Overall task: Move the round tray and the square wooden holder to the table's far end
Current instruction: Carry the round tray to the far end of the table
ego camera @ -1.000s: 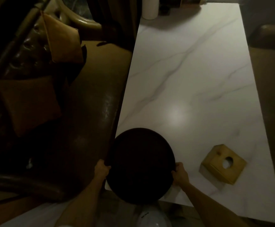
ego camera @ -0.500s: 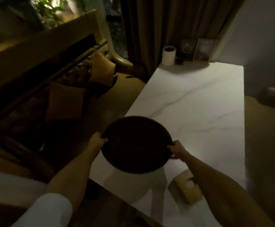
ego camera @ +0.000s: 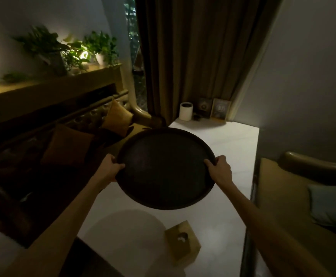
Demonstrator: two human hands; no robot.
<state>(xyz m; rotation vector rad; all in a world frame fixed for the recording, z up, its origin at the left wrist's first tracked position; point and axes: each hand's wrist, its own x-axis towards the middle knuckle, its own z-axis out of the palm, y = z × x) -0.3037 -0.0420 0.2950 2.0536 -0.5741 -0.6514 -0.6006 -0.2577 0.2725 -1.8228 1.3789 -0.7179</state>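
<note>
You hold the tray (ego camera: 166, 168), a dark round dish with a low raised rim, in the air above the table, tilted so its inside faces you. The holder (ego camera: 182, 242), a pale square wooden box with a round hole on top, rests on the table at 6 o'clock from the tray.

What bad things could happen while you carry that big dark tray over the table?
The round dark tray is in the air, held only at its rim by the left hand and right hand, so it might tip or slip. At the white marble table's far end, it could bump the white cylinder or the framed pictures.
</note>
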